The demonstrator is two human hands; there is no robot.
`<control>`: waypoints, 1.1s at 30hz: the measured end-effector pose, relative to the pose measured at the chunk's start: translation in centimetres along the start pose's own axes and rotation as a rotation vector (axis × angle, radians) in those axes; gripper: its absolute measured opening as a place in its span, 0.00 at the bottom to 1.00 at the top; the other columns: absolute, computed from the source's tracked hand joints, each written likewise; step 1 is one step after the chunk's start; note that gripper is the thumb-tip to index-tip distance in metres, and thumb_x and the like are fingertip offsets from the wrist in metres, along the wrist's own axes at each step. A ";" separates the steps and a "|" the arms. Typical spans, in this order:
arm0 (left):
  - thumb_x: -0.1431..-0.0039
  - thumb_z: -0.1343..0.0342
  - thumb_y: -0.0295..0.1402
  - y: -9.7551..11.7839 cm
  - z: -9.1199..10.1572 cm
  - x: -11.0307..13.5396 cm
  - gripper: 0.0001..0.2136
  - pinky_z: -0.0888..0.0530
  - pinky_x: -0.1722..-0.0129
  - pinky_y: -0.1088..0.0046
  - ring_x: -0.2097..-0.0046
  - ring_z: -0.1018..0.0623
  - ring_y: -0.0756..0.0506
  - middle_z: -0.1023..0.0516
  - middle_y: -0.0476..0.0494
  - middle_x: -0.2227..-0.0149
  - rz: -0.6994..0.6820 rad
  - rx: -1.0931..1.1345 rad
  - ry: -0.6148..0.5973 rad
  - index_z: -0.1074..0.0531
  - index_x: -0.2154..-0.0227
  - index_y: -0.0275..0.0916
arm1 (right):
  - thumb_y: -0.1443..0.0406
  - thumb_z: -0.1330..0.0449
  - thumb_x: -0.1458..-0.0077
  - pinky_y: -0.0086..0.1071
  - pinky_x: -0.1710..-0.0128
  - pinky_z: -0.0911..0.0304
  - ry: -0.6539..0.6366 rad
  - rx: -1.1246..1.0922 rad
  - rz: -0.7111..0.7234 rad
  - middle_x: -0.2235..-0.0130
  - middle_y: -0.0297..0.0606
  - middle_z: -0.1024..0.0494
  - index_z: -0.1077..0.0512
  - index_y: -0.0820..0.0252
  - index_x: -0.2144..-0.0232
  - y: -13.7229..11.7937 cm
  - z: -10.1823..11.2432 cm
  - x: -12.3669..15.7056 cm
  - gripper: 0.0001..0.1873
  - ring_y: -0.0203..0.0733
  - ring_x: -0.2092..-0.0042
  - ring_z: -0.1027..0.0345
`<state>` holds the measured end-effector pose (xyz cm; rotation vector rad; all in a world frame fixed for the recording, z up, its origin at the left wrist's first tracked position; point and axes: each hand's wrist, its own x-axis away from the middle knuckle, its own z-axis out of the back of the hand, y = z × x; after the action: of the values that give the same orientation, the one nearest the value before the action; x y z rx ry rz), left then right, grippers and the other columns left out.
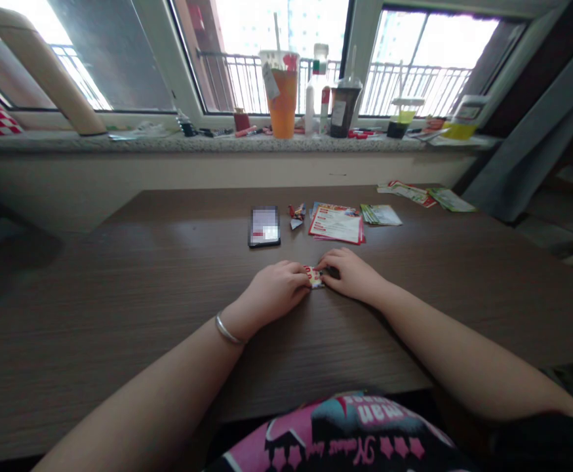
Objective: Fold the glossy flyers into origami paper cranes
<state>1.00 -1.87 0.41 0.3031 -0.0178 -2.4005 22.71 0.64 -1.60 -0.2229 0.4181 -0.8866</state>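
Observation:
A small folded piece of printed paper (315, 276), red, yellow and white, lies on the brown table between my hands. My left hand (280, 290), with a silver bangle at the wrist, grips its left side with fingers and thumb together. From the right, my right hand (349, 273) pinches the paper's other edge between thumb and fingertips. Beyond the hands is a small folded paper figure (297, 214), coloured and white. To the right of that figure sits a stack of red-bordered printed sheets (336, 224).
A phone (264, 227) lies ahead of my left hand. Green leaflets (381, 215) and more leaflets (409, 191) are at the table's far right. On the stone windowsill (217, 143) stand an orange drink cup (282, 98), a dark drink cup (344, 108) and bottles.

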 end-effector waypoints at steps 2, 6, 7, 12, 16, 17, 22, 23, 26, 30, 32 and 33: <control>0.39 0.47 0.31 -0.1 -0.1 -0.1 0.07 0.28 0.53 0.66 0.55 0.25 0.43 0.23 0.43 0.58 0.040 -0.001 0.019 0.24 0.64 0.41 | 0.65 0.40 0.46 0.37 0.52 0.41 -0.003 0.017 0.005 0.59 0.42 0.24 0.24 0.60 0.63 -0.2 0.1 0.0 0.07 0.44 0.55 0.34; 0.40 0.47 0.32 -0.4 -0.3 -0.1 0.06 0.29 0.53 0.65 0.55 0.25 0.42 0.23 0.41 0.58 0.118 -0.014 0.065 0.26 0.67 0.39 | 0.65 0.40 0.45 0.35 0.56 0.41 -0.025 0.034 0.027 0.64 0.40 0.24 0.25 0.60 0.69 -0.9 0.4 0.0 0.04 0.43 0.59 0.35; 0.39 0.47 0.32 -0.5 -0.3 -0.1 0.06 0.29 0.53 0.65 0.55 0.25 0.42 0.23 0.41 0.58 0.135 -0.019 0.073 0.26 0.67 0.38 | 0.65 0.40 0.45 0.35 0.57 0.42 -0.031 0.031 0.029 0.65 0.40 0.24 0.25 0.60 0.69 -1.0 0.4 0.0 0.04 0.43 0.59 0.35; 0.39 0.46 0.35 -0.6 -0.3 -0.1 0.07 0.30 0.56 0.66 0.58 0.25 0.43 0.23 0.43 0.62 0.181 -0.039 0.065 0.28 0.70 0.38 | 0.65 0.39 0.45 0.33 0.58 0.43 -0.018 0.025 0.027 0.66 0.39 0.25 0.27 0.60 0.71 -1.1 0.1 0.0 0.04 0.42 0.61 0.36; 0.41 0.44 0.39 -0.7 -0.5 -0.2 0.08 0.30 0.57 0.65 0.59 0.25 0.42 0.23 0.42 0.63 0.245 -0.035 0.067 0.27 0.67 0.39 | 0.64 0.40 0.45 0.33 0.59 0.43 -0.007 0.025 0.045 0.68 0.38 0.26 0.28 0.60 0.72 -1.1 0.0 0.1 0.06 0.42 0.62 0.36; 0.42 0.43 0.39 -0.7 -0.6 -0.2 0.09 0.30 0.56 0.65 0.57 0.25 0.41 0.23 0.42 0.62 0.259 -0.020 0.069 0.27 0.65 0.39 | 0.64 0.40 0.45 0.33 0.59 0.43 -0.006 0.033 0.051 0.68 0.38 0.26 0.28 0.59 0.72 -1.2 0.0 0.1 0.06 0.42 0.61 0.36; 0.42 0.43 0.39 -0.9 -1.0 -0.1 0.14 0.31 0.50 0.62 0.51 0.27 0.40 0.24 0.41 0.55 0.309 0.049 0.090 0.27 0.56 0.39 | 0.63 0.40 0.44 0.35 0.57 0.42 0.022 0.051 0.028 0.65 0.40 0.26 0.28 0.59 0.71 -1.3 0.0 0.2 0.06 0.43 0.59 0.36; 0.42 0.43 0.40 -0.9 -1.0 -0.1 0.14 0.31 0.50 0.62 0.51 0.27 0.40 0.24 0.41 0.55 0.315 0.054 0.092 0.27 0.56 0.39 | 0.62 0.40 0.44 0.35 0.56 0.41 0.027 0.043 0.020 0.65 0.40 0.26 0.28 0.59 0.71 -1.2 -0.1 0.2 0.07 0.43 0.59 0.36; 0.41 0.45 0.41 -1.1 -1.1 0.0 0.14 0.31 0.51 0.62 0.51 0.27 0.40 0.25 0.41 0.55 0.316 0.065 0.079 0.26 0.56 0.40 | 0.61 0.40 0.44 0.36 0.55 0.41 0.040 0.035 0.007 0.64 0.40 0.26 0.28 0.59 0.71 -1.1 -0.2 0.1 0.07 0.43 0.58 0.36; 0.41 0.45 0.42 -1.2 -1.2 0.0 0.14 0.31 0.50 0.61 0.52 0.28 0.40 0.25 0.40 0.55 0.305 0.071 0.063 0.25 0.57 0.40 | 0.59 0.39 0.44 0.39 0.53 0.40 0.072 0.064 -0.033 0.62 0.41 0.26 0.28 0.58 0.70 -1.0 -0.4 0.1 0.09 0.45 0.56 0.35; 0.40 0.46 0.41 -1.2 -1.3 0.0 0.14 0.31 0.49 0.61 0.51 0.28 0.40 0.26 0.40 0.55 0.299 0.074 0.068 0.25 0.58 0.39 | 0.57 0.39 0.45 0.41 0.51 0.39 0.085 0.068 -0.058 0.59 0.43 0.26 0.27 0.58 0.67 -0.9 -0.6 0.1 0.10 0.47 0.54 0.35; 0.40 0.46 0.41 -1.1 -1.3 0.0 0.13 0.31 0.49 0.61 0.51 0.28 0.40 0.26 0.39 0.54 0.297 0.078 0.072 0.25 0.57 0.39 | 0.56 0.39 0.45 0.41 0.50 0.39 0.090 0.068 -0.068 0.58 0.43 0.26 0.27 0.58 0.65 -0.8 -0.7 0.1 0.11 0.47 0.52 0.35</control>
<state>0.56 -0.95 -0.93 0.3937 -0.1155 -2.0963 21.88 0.08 -1.96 -0.1358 0.4652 -0.9789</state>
